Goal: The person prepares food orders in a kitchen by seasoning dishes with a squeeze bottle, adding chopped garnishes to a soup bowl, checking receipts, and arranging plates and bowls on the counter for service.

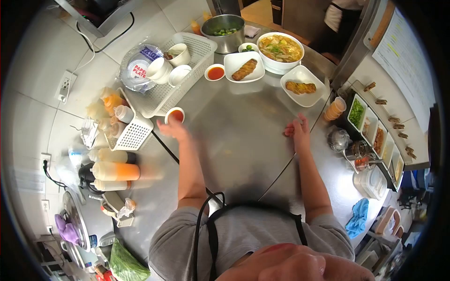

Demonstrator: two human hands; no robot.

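Note:
My left hand [174, 130] is at the near rim of a small white bowl of red-orange sauce [176, 114], its fingers overlapping the edge and seeming to grip it. The hand partly hides that bowl. Over the steel counter on the other side, my right hand [298, 132] holds nothing, its fingers loosely bent and apart. Beyond it stands a square white bowl with a browned fried roll [301, 88]. Farther left, another white dish carries a second fried roll [244, 70], beside a second sauce bowl [215, 72]. A large white bowl of noodle soup [281, 50] is behind them.
A white plastic basket [197, 86] holds bowls and paper plates at the left. Squeeze bottles [116, 171] lie below it. A steel pot [224, 33] of green fruit stands at the back. Topping trays [375, 136] and a blue cloth [358, 218] are at the right. Another person [337, 21] stands beyond.

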